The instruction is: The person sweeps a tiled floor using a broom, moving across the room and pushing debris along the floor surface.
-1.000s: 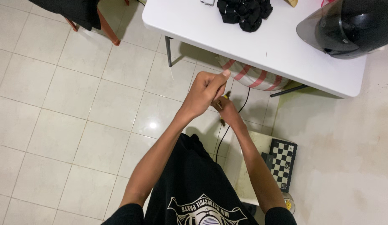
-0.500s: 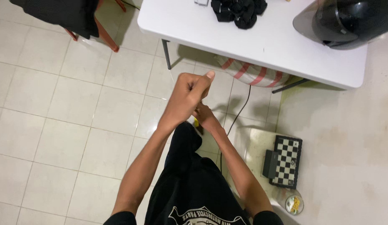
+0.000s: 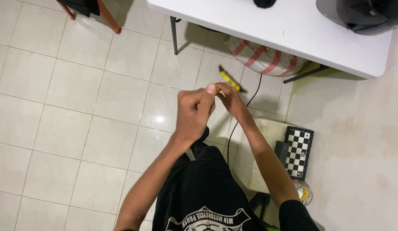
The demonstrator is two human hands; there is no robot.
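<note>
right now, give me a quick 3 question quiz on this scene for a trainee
1. True or false: the right hand pinches a small yellow and black object.
2. What lies under the white table? A) striped sack B) bucket C) shoes
3. What board lies on the floor to the person's right?

Key: 1 true. 2 A, the red and white striped sack. 3 a chessboard. The left hand is curled in a fist beside the right.

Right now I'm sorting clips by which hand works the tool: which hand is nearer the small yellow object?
Right. The right hand grips the yellow object, which pokes out above its fingers. The left hand is fisted just beside it, thumb touching the right hand's fingers.
</note>
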